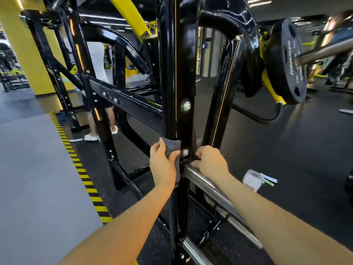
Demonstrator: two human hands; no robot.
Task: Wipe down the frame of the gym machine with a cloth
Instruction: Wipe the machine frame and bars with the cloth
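Wiping a black gym machine upright with a grey cloth

Head view: two bare forearms reach forward toward a glossy black upright post (179, 73) of the gym machine frame. The left hand (162, 163) holds a folded grey cloth (172, 148) against the left face of the post, thumb across the cloth's front and fingers curled round its far side. The cloth sits low on the post, just beside the lower of two silver bolts (185, 152). The right hand (210, 161) rests on a chrome bar (206, 180) where it meets the post, fingers curled over the bar's end. The bar runs down and to the right, toward the camera. Up on the right, a black weight plate (286, 64) hangs on a steel sleeve with a yellow arm behind it. A white packet (252, 178) lies on the dark rubber floor (286, 150) to the right. On the left, yellow-and-black hazard tape (80, 169) edges a grey floor section, and another person's legs in white shoes (91, 137) stand behind the frame.
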